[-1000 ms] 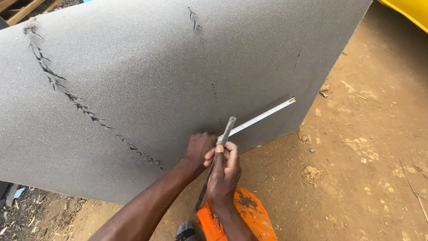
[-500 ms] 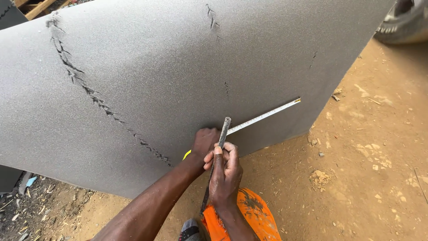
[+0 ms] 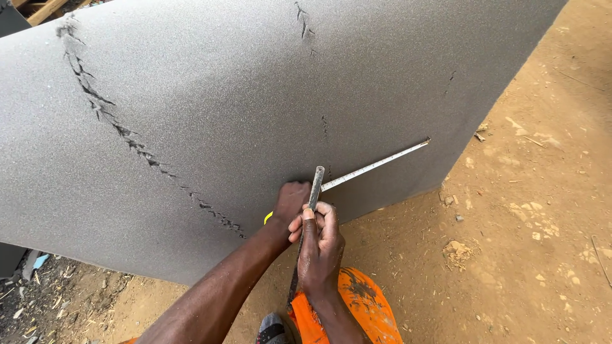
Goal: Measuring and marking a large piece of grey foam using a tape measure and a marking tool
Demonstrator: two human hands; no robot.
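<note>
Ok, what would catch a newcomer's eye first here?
A big grey foam sheet fills most of the view, with a jagged tear running down its left side. At its lower edge, the left hand pins a tape measure while the right hand grips a metal rod.

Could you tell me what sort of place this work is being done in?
Probably an outdoor workshop yard: bare brown dirt ground strewn with debris, a large grey foam sheet, and scrap timber at the top left corner.
</note>
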